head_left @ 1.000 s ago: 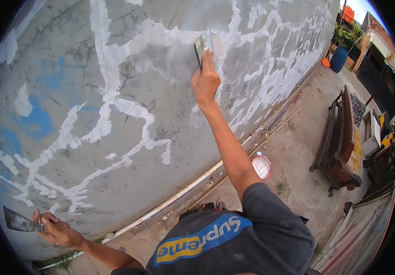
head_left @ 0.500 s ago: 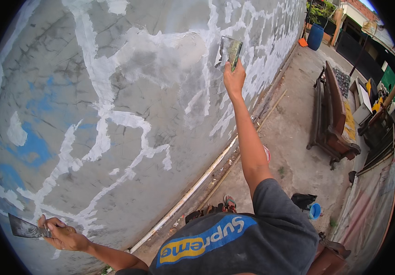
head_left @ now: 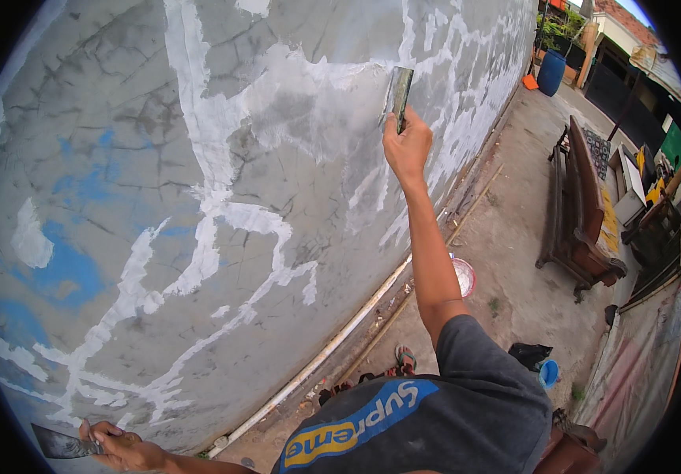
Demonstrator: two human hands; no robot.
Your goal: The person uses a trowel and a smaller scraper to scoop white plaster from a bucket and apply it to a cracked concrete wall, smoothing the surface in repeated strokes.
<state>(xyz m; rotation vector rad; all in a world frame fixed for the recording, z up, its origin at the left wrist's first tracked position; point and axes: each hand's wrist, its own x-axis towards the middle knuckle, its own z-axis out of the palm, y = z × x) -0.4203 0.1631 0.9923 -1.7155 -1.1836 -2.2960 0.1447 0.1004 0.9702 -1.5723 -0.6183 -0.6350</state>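
Note:
My right hand point(head_left: 408, 150), arm stretched forward, is closed round the handle of a putty knife point(head_left: 400, 93). Its blade stands nearly edge-on at the wall point(head_left: 309, 182), by the right end of a broad smeared patch of white filler point(head_left: 293, 87). At the lower left, my left hand point(head_left: 126, 449) grips a second putty knife point(head_left: 60, 444), whose wide, dark, smudged blade points left, close to the wall in the picture. White filler bands run over the grey cracked wall, with some blue paint marks point(head_left: 68, 268) at the left.
A white pipe point(head_left: 325, 351) follows the wall's foot. On the ground stand a red-rimmed bucket point(head_left: 464, 276) with white stuff inside, a blue bowl point(head_left: 547, 373) and a black plastic bag point(head_left: 528, 354). A wooden bench point(head_left: 581, 213) is at the right, a blue barrel point(head_left: 551, 73) farther off.
My right hand's putty knife has moved left across the wall and turned more edge-on. My left hand is lower in view. More of the red-rimmed bucket shows as the view has shifted.

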